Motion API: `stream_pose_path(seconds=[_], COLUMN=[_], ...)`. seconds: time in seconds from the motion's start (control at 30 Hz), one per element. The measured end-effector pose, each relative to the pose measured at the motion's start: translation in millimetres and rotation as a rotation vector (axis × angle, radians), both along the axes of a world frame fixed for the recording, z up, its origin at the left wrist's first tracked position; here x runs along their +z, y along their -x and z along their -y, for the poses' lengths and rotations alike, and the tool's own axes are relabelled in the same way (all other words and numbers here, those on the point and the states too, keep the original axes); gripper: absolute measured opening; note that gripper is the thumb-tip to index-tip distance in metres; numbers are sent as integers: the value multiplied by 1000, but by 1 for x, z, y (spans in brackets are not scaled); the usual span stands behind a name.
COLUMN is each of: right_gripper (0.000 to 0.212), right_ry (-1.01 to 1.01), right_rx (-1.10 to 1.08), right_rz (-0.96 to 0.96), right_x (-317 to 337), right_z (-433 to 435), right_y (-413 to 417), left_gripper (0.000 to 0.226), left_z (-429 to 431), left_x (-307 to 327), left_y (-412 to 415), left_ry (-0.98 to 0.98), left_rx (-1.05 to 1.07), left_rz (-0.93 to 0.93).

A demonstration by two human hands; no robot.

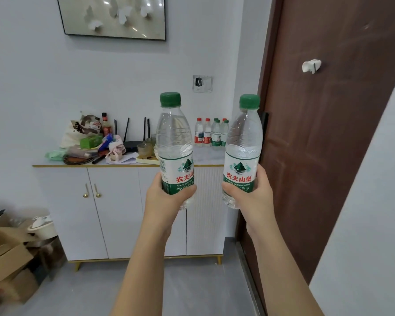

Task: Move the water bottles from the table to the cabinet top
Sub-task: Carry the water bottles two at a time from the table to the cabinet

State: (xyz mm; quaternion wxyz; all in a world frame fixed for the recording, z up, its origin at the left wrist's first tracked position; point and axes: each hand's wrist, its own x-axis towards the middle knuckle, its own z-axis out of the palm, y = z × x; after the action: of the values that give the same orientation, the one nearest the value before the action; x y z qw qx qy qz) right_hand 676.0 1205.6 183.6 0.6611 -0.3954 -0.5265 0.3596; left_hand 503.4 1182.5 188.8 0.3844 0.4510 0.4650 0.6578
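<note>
Both arms are out front, each hand wrapped around an upright green-capped water bottle. The left hand (pixel 167 197) grips the left bottle (pixel 175 144) low on its label; the right hand (pixel 252 197) clasps the right bottle (pixel 243 151) the same way. Beyond the hands, between the two bottles, more bottles (pixel 211 133) stand on the cabinet top (pixel 205 156).

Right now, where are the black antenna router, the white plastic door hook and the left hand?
black antenna router (pixel 131 145): head view, flat body.
white plastic door hook (pixel 310 65): head view, its middle.
left hand (pixel 167 198): head view, thumb base.
</note>
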Motion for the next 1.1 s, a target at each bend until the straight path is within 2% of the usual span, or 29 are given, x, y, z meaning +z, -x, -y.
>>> stream_pose_path(seconds=[0.5, 0.67, 1.1], right_gripper=[71, 72, 76], right_ry=[-16, 8, 154], right_rx=[26, -5, -84], right_rz=[8, 13, 74], right_x=[2, -12, -79], right_z=[-239, -300, -502], right_y=[-11, -17, -12], left_gripper=[56, 49, 55], left_z=[-231, -295, -510], left_x=[-3, -11, -72], left_y=[-13, -21, -16], left_ry=[-42, -30, 80], left_rx=[8, 16, -37], left_rz=[-12, -25, -112])
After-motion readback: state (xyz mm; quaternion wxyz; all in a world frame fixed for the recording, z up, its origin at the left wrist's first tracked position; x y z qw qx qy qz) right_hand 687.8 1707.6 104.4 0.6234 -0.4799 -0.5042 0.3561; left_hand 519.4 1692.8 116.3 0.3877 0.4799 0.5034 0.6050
